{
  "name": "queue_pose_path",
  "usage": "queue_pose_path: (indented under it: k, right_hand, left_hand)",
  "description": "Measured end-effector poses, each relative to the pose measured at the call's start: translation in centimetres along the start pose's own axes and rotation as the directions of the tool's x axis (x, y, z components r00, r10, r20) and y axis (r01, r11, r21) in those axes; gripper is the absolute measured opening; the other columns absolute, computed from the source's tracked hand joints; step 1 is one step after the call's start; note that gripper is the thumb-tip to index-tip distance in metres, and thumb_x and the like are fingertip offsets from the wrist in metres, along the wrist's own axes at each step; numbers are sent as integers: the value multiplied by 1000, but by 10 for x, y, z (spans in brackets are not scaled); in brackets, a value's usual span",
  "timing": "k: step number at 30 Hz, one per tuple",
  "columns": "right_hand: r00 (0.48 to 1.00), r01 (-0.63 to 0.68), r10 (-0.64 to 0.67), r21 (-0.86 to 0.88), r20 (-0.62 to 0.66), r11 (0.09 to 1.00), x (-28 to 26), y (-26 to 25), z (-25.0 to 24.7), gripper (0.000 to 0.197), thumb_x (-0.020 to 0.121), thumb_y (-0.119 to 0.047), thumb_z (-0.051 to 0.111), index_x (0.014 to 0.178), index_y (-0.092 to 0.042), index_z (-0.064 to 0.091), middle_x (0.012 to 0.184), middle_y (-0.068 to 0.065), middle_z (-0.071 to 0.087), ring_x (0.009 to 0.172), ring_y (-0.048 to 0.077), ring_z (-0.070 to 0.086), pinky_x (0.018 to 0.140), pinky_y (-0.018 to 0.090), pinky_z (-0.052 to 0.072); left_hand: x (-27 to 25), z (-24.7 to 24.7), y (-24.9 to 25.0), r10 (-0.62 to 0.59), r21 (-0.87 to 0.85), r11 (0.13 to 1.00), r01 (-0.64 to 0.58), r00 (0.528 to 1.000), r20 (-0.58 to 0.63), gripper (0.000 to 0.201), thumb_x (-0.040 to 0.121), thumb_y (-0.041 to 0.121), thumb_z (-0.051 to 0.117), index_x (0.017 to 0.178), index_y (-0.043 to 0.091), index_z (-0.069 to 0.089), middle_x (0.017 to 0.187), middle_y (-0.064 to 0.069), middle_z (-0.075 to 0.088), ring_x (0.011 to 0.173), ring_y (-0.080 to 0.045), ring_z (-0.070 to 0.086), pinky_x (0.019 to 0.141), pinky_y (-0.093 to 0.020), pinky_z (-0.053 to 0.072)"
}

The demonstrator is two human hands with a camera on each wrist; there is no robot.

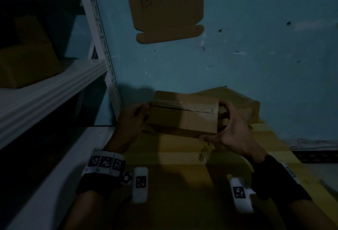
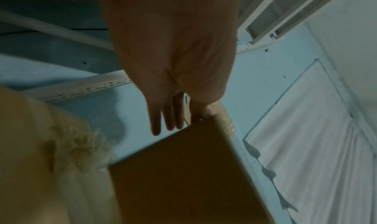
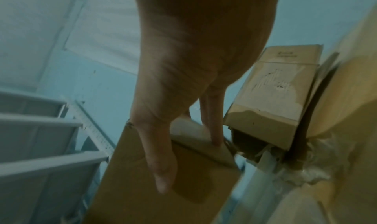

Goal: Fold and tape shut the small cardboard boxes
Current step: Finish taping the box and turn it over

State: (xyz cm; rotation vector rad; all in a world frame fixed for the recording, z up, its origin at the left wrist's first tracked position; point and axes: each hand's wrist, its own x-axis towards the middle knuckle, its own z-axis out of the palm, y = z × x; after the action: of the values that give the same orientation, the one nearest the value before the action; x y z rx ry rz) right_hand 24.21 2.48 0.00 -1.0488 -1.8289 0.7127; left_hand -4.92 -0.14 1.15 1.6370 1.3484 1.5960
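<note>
I hold a small brown cardboard box (image 1: 182, 118) between both hands, just above the yellow table (image 1: 173, 175) near the blue wall. Its flaps are folded shut and shiny clear tape runs along the top seam. My left hand (image 1: 133, 118) presses straight fingers (image 2: 167, 119) against the box's left end, thumb at the top corner. My right hand (image 1: 228, 122) grips the right end. Its thumb (image 3: 161, 175) lies along the box (image 3: 132, 195) and a finger pushes on the end flap. The left wrist view shows the box (image 2: 183, 171) from below.
A second cardboard box (image 1: 243, 105) lies behind the right hand against the wall. A crumpled piece of clear tape (image 1: 206, 154) sits on the table under my right hand. A white metal shelf (image 1: 54, 87) with stacked boxes (image 1: 27, 56) stands at the left.
</note>
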Motion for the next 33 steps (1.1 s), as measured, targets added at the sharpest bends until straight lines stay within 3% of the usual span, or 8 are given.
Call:
queue_pose_path:
  k: [4, 6, 8, 12, 16, 22, 29, 33]
  right_hand:
    - [998, -44, 42, 66, 42, 997, -1, 5, -1, 101, 50, -19, 100, 129, -45, 42, 117, -41, 55, 110, -15, 56, 88, 35, 59]
    - [996, -72, 66, 91, 64, 993, 0, 10, -3, 99, 52, -13, 99, 127, -48, 44, 119, -35, 57, 108, -14, 57, 84, 26, 55]
    - [992, -110, 100, 126, 80, 986, 2, 15, -6, 101, 53, -7, 98, 134, -40, 49, 129, -23, 59, 119, -2, 57, 93, 34, 54]
    - [985, -152, 133, 198, 106, 968, 3, 22, -9, 99, 51, 2, 94, 140, -20, 55, 130, -4, 67, 123, 21, 61, 98, 55, 55]
    - [982, -169, 146, 210, 118, 963, 3, 24, -8, 95, 51, 0, 94, 137, -17, 57, 129, -2, 68, 124, 23, 61, 98, 53, 55]
    - [979, -186, 159, 235, 130, 954, 1, 23, -7, 98, 48, -3, 94, 137, -21, 57, 126, -4, 69, 119, 28, 64, 86, 57, 60]
    - [975, -207, 180, 235, 134, 950, 0, 22, -3, 98, 50, -6, 96, 136, -27, 56, 125, -8, 68, 118, 26, 63, 88, 60, 58]
    - [977, -198, 173, 226, 126, 954, 1, 22, -3, 98, 47, -7, 94, 136, -23, 56, 123, -8, 69, 120, 23, 63, 90, 55, 59]
  left_hand:
    - [-1, 1, 0, 66, -30, 997, -67, 998, -4, 38, 96, -2, 55, 128, 17, 56, 115, 7, 67, 101, 3, 65, 87, -13, 52]
    - [-2, 2, -1, 109, -49, 993, -112, 993, -47, 43, 87, -10, 63, 125, 9, 57, 107, 14, 71, 97, 5, 67, 85, -13, 53]
    - [-2, 4, -1, 163, -66, 984, -167, 985, -58, 42, 80, -15, 66, 120, -3, 59, 101, 19, 72, 96, 3, 69, 83, -15, 53]
    - [-5, 9, 0, 226, -128, 964, -232, 972, -60, 41, 76, -15, 70, 116, -8, 63, 112, -8, 73, 106, -18, 70, 92, -32, 57]
    - [-10, 16, 1, 170, -217, 960, -178, 984, -57, 44, 78, -17, 67, 118, -1, 64, 116, 1, 72, 111, -21, 68, 93, -34, 55]
    - [-6, 24, -5, 165, -204, 959, -196, 973, -159, 28, 75, -4, 73, 102, -12, 71, 110, -19, 71, 103, -26, 71, 89, -36, 57]
    - [-8, 30, -3, 126, -154, 975, -157, 973, -196, 22, 83, -10, 67, 94, 8, 74, 100, -1, 73, 97, -8, 70, 78, -18, 54]
    - [-6, 30, -12, 117, -71, 989, -133, 974, -196, 19, 87, -3, 67, 83, 15, 71, 103, -6, 73, 101, -14, 69, 81, -28, 58]
